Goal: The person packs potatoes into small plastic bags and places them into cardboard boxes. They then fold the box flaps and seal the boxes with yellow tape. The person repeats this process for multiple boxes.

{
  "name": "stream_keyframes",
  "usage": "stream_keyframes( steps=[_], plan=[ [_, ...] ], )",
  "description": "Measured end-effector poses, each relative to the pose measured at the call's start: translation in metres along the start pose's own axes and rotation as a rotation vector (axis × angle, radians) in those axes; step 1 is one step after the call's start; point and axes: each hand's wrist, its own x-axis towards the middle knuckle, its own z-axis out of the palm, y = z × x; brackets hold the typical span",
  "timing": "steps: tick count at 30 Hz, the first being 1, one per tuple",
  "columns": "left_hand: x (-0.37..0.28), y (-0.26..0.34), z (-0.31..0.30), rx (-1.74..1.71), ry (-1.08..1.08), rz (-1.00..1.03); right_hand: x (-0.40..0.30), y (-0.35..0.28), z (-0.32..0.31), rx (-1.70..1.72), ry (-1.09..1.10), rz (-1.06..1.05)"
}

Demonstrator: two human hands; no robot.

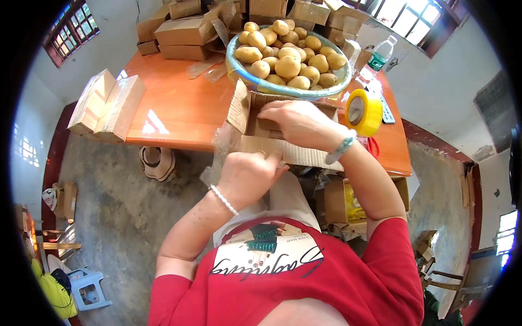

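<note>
An open cardboard box (pixel 261 142) lies at the front edge of the orange table (pixel 183 102), its flaps spread. My left hand (pixel 248 175) grips the box's near flap, with clear plastic film or tape beside it. My right hand (pixel 297 122) reaches over the box, fingers bent down into it; whether they hold anything cannot be told. Behind the box stands a blue-rimmed basin (pixel 265 86) heaped with potatoes (pixel 288 67). A large roll of yellow tape (pixel 369 112) stands on edge just right of the box, near red-handled scissors (pixel 373 147).
Closed narrow cartons (pixel 118 110) stand at the table's left end. More cardboard boxes (pixel 183 30) are piled at the back. A plastic bottle (pixel 379 57) stands back right. Below the table are an open carton (pixel 334 201) and a hat-like thing (pixel 158 163). A blue stool (pixel 89 289) stands lower left.
</note>
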Motion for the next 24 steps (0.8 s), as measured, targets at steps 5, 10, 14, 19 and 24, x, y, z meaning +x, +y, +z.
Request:
stream_keyframes(
  steps=[5, 10, 14, 19, 24],
  plan=[
    [0.009, -0.007, -0.013, -0.011, -0.132, -0.009, -0.028, 0.016, -0.011, -0.365, -0.28, 0.174],
    [0.009, -0.008, -0.004, 0.153, -0.155, 0.018, -0.041, 0.009, -0.019, -0.544, -0.344, 0.163],
    [0.011, -0.004, -0.006, 0.186, -0.155, 0.021, -0.06, 0.01, -0.024, -0.762, -0.15, 0.186],
    [0.009, 0.001, -0.005, 0.209, -0.162, 0.018, -0.082, 0.024, -0.032, -0.649, 0.047, 0.315],
    [0.004, 0.012, -0.003, 0.206, -0.126, 0.053, -0.091, 0.04, -0.022, -0.512, 0.175, 0.417]
  ],
)
